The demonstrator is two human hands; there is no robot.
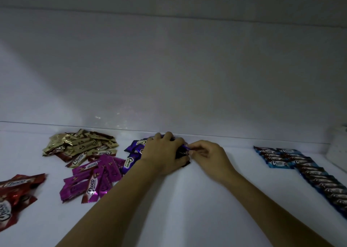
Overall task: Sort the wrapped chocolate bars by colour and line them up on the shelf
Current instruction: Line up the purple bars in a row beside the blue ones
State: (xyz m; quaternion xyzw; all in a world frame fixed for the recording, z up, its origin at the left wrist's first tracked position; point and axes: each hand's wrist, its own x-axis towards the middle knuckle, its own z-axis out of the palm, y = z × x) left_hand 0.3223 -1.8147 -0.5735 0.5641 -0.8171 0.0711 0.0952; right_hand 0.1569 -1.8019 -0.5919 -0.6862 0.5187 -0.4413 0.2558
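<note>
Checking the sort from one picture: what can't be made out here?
Head view:
Purple bars: mostly covered by the left hand, count hidden.
Wrapper end pinched by the right hand: small, blurred.
Red bars: cut by the left edge.
Blue bars: row runs off the right edge.
White object: cut by the right edge.

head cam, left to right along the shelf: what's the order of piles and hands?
red bars → gold bars → purple bars, left hand on them → right hand → blue bars. Magenta bars overlap gold, so unranked.
</note>
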